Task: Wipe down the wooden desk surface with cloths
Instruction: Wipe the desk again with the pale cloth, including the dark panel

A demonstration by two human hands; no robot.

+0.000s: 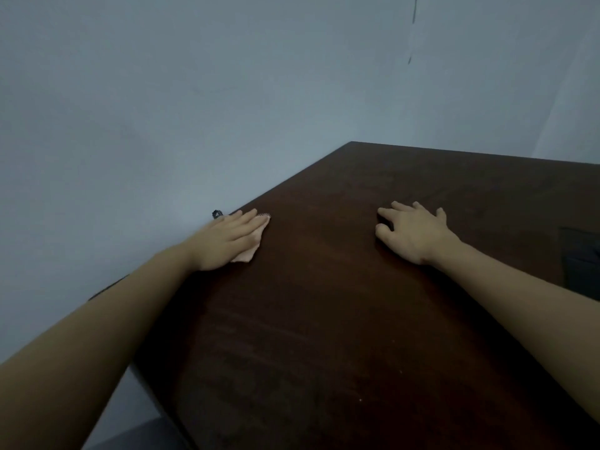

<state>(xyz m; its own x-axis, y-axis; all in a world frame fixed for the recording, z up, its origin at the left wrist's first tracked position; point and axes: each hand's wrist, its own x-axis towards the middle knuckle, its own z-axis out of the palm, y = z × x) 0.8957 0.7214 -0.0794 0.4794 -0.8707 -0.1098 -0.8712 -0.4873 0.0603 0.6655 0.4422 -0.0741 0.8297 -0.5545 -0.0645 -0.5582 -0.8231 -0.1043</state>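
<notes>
Right now my left hand point(227, 240) lies flat, fingers straight and together, pressing down on one small pale pink cloth point(251, 245). It is the only cloth I can count; its soft, crumpled edge sticks out past the fingertips and along the thumb side, and the rest is hidden under the palm. It sits on the bench close to the left edge, just beside the wall.

My right hand point(414, 230) rests on the wood well apart from the left one, fingers spread and slightly arched, fingertips touching the surface. I see nothing held in it, so I read it as released; a darker patch lies under the fingers, and I cannot tell whether that is shadow or something thin beneath them.

Both forearms are bare and reach in from the lower corners of the view.

The dark brown wooden bench point(324, 319) has a smooth, faintly glossy top with fine grain lines running lengthwise and a few tiny pale specks near the lower part. Its far corner is sharp and square.

One small black object point(217, 214) pokes up at the left edge just beyond my left fingertips; it is too small to identify. One dark flat rectangular thing point(582, 258) lies at the right rim of the view, cut off by the frame.

Two plain, matte grey-blue walls point(194, 92) meet behind the bench, with one thin dark line running down the upper right.
</notes>
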